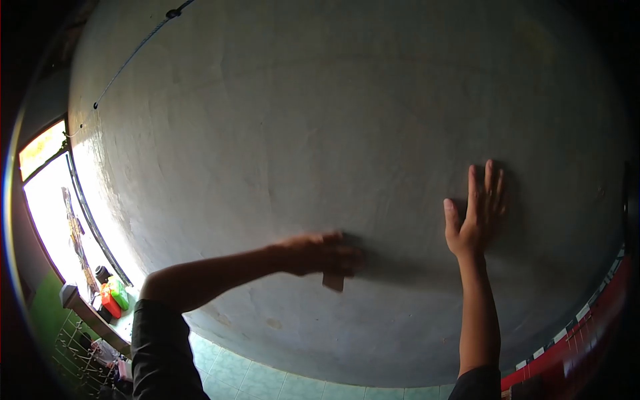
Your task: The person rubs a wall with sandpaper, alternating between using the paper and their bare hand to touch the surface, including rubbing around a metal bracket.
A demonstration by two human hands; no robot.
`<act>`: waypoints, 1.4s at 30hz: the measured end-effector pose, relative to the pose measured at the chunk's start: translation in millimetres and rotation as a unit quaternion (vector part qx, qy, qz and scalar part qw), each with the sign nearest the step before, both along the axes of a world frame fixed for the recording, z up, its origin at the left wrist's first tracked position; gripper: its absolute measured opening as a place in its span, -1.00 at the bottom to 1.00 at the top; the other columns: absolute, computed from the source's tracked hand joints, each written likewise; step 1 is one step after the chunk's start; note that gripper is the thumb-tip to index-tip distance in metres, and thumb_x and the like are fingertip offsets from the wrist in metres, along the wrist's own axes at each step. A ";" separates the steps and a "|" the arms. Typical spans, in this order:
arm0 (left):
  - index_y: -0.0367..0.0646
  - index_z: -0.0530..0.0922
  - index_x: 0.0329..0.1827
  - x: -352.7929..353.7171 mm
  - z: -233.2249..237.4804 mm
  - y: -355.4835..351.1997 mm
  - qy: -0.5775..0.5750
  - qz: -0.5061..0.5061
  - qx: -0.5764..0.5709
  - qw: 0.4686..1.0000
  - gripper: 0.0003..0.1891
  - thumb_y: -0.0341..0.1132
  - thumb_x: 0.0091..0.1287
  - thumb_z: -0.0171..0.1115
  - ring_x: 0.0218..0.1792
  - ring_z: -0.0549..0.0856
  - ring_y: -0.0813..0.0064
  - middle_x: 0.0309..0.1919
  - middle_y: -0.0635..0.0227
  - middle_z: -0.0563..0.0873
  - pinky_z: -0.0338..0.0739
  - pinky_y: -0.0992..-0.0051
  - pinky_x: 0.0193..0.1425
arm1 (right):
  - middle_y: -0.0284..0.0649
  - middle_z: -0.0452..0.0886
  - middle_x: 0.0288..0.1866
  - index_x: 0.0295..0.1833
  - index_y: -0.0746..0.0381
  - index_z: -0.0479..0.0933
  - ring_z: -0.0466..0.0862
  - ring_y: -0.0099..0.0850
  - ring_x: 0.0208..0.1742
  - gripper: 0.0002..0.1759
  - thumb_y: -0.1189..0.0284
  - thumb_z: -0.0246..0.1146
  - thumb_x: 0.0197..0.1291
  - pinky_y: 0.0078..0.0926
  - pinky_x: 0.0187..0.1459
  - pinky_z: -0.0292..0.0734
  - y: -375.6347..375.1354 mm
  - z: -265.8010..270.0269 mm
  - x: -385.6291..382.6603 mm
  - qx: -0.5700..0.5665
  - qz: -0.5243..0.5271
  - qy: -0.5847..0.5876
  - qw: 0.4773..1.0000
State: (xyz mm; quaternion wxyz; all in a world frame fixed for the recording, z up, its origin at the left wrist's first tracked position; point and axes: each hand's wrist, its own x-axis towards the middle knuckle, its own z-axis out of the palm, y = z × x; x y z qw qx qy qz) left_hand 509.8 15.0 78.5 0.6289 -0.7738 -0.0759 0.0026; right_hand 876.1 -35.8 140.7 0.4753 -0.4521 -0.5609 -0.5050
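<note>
A grey plastered wall (373, 133) fills most of the head view. My left hand (317, 255), blurred by motion, is at the lower middle of the wall, closed on a small flat brownish block (333, 283) whose lower end shows beneath the fingers. Farther right and higher, my right hand (479, 207) lies against the wall with its fingers spread and pointing up, holding nothing. Both hands cast shadows on the wall.
A bright window (57, 213) is at the left, with red (111, 301) and green (119, 293) containers beside it. A cord (137, 50) runs along the upper left. Pale green tiles (267, 385) lie below, and something red (587, 340) stands at the lower right.
</note>
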 end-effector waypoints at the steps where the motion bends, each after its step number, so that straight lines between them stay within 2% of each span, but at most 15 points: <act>1: 0.55 0.19 0.69 5.0 27.5 -6.4 -0.016 0.063 -0.004 0.998 -0.37 0.19 0.57 0.02 0.77 -0.02 0.35 0.75 0.64 0.12 -0.35 -0.12 0.81 | -0.08 0.21 0.76 0.68 0.00 0.31 0.20 0.15 0.72 -0.24 -0.10 0.09 0.50 0.28 0.60 0.07 0.5 -1.4 1.4 0.000 -0.001 0.000 1.000; 5: 0.37 0.12 0.74 -13.6 214.6 1.4 -0.416 0.134 0.070 0.896 -0.30 0.03 0.59 0.15 0.75 0.00 0.31 0.76 0.47 0.05 -0.09 -0.06 0.78 | -0.06 0.19 0.77 0.70 0.04 0.25 0.17 0.16 0.73 -0.24 -0.01 0.12 0.51 0.28 0.61 0.05 1.2 -1.2 -0.2 0.001 0.007 -0.010 1.000; 7: 0.41 0.24 0.70 -42.2 273.4 20.2 -0.484 -0.042 0.122 0.866 -0.34 -0.12 0.57 0.25 0.75 0.01 0.28 0.76 0.47 0.05 -0.13 -0.04 0.78 | -0.07 0.22 0.75 0.68 0.03 0.29 0.20 0.15 0.72 -0.26 -0.02 0.12 0.51 0.28 0.61 0.07 1.2 -4.5 -2.0 0.000 0.013 -0.005 1.000; 11: 0.50 0.21 0.70 5.3 196.0 0.8 -0.424 0.019 0.055 0.904 -0.24 0.04 0.47 0.33 0.74 0.02 0.13 0.75 0.42 0.10 -0.02 -0.19 0.74 | -0.11 0.29 0.73 0.65 0.00 0.36 0.27 0.12 0.70 -0.29 -0.04 0.13 0.50 0.26 0.60 0.11 5.4 -2.6 2.5 0.028 0.026 -0.006 0.999; 13: 0.49 0.15 0.72 39.5 108.5 -36.8 -0.217 0.191 -0.016 0.957 -0.19 0.26 0.45 0.24 0.73 0.06 0.19 0.75 0.38 0.12 0.11 -0.35 0.66 | -0.12 0.30 0.72 0.64 0.00 0.36 0.27 0.12 0.69 -0.29 -0.03 0.15 0.49 0.25 0.60 0.12 5.8 -2.8 3.6 0.036 0.032 -0.004 0.999; 15: 0.59 0.23 0.67 27.3 3.2 -10.6 -0.024 0.033 -0.033 0.999 -0.29 0.34 0.47 0.13 0.73 0.07 0.27 0.71 0.65 0.21 -0.24 -0.29 0.75 | -0.14 0.30 0.72 0.64 0.00 0.37 0.28 0.12 0.69 -0.29 -0.02 0.16 0.48 0.25 0.60 0.13 4.8 -3.3 2.3 0.035 0.037 -0.001 0.999; 18: 0.60 0.19 0.68 7.9 -12.8 5.3 -0.008 -0.050 0.027 0.998 -0.34 0.24 0.53 0.08 0.74 0.02 0.39 0.71 0.77 0.17 -0.40 -0.19 0.79 | -0.13 0.30 0.73 0.64 0.00 0.37 0.28 0.12 0.69 -0.29 -0.02 0.16 0.48 0.25 0.59 0.13 4.5 -3.3 3.4 0.027 0.028 0.001 0.999; 20: 0.58 0.12 0.71 7.2 51.5 -1.4 -0.021 -0.007 0.066 0.998 -0.33 0.20 0.57 0.06 0.76 -0.01 0.38 0.73 0.76 0.12 -0.41 -0.22 0.78 | -0.13 0.31 0.72 0.64 0.01 0.37 0.28 0.13 0.69 -0.29 -0.03 0.16 0.48 0.26 0.59 0.13 5.2 -4.1 4.0 0.035 0.032 0.000 0.999; 22: 0.51 -0.06 0.76 25.3 153.8 -42.6 -0.141 0.270 -0.080 0.949 -0.29 0.03 0.63 0.04 0.78 -0.09 0.33 0.78 0.44 0.02 -0.35 -0.21 0.77 | -0.12 0.31 0.72 0.64 0.01 0.37 0.28 0.13 0.69 -0.29 -0.02 0.16 0.48 0.26 0.58 0.12 7.5 -3.0 2.4 0.038 0.034 0.004 0.999; 26: 0.56 0.17 0.72 -44.9 270.8 32.9 -0.449 -0.054 0.131 0.882 -0.31 -0.04 0.57 0.21 0.77 -0.02 0.17 0.79 0.50 0.03 -0.15 -0.23 0.73 | -0.11 0.32 0.71 0.63 0.01 0.38 0.28 0.14 0.68 -0.31 -0.01 0.15 0.48 0.27 0.59 0.12 6.2 -4.1 1.7 0.030 0.033 0.007 0.999; 29: 0.55 0.19 0.72 -24.2 238.0 28.1 -0.462 -0.015 0.152 0.874 -0.26 -0.01 0.51 0.29 0.76 -0.02 0.14 0.78 0.49 0.06 -0.12 -0.24 0.72 | -0.11 0.33 0.70 0.62 0.02 0.39 0.29 0.15 0.68 -0.32 0.01 0.16 0.48 0.26 0.59 0.14 5.6 -4.8 2.5 0.034 0.033 0.004 0.999; 33: 0.55 0.23 0.68 54.1 84.8 -43.0 -0.165 0.172 0.024 0.971 -0.31 0.29 0.50 0.12 0.73 0.08 0.18 0.74 0.43 0.17 0.07 -0.41 0.63 | -0.12 0.35 0.70 0.61 0.04 0.40 0.31 0.15 0.67 -0.32 0.04 0.18 0.47 0.23 0.58 0.17 4.2 -2.4 1.7 0.048 0.044 0.000 0.998; 35: 0.62 0.21 0.67 41.4 -7.1 -10.7 0.000 0.034 -0.039 0.999 -0.35 0.26 0.53 0.07 0.73 0.10 0.38 0.72 0.64 0.20 -0.16 -0.38 0.70 | -0.12 0.35 0.69 0.61 0.05 0.40 0.31 0.15 0.67 -0.32 0.04 0.18 0.46 0.23 0.58 0.18 4.1 -2.6 2.6 0.050 0.040 -0.002 0.998; 38: 0.67 0.17 0.68 30.1 -2.9 -8.2 0.016 -0.011 0.011 1.000 -0.32 0.27 0.50 0.09 0.72 0.10 0.46 0.72 0.80 0.18 -0.34 -0.30 0.75 | -0.12 0.35 0.69 0.61 0.05 0.40 0.32 0.15 0.67 -0.32 0.05 0.19 0.46 0.23 0.57 0.19 5.6 -1.6 2.5 0.047 0.039 -0.007 0.998; 42: 0.72 0.22 0.66 41.2 135.8 -38.4 -0.163 0.164 0.032 0.972 -0.22 0.27 0.37 0.32 0.73 0.10 0.34 0.73 0.63 0.17 -0.13 -0.27 0.71 | -0.12 0.36 0.69 0.61 0.04 0.41 0.31 0.15 0.66 -0.32 0.04 0.19 0.46 0.25 0.57 0.19 5.2 -3.5 3.1 0.044 0.034 0.001 0.998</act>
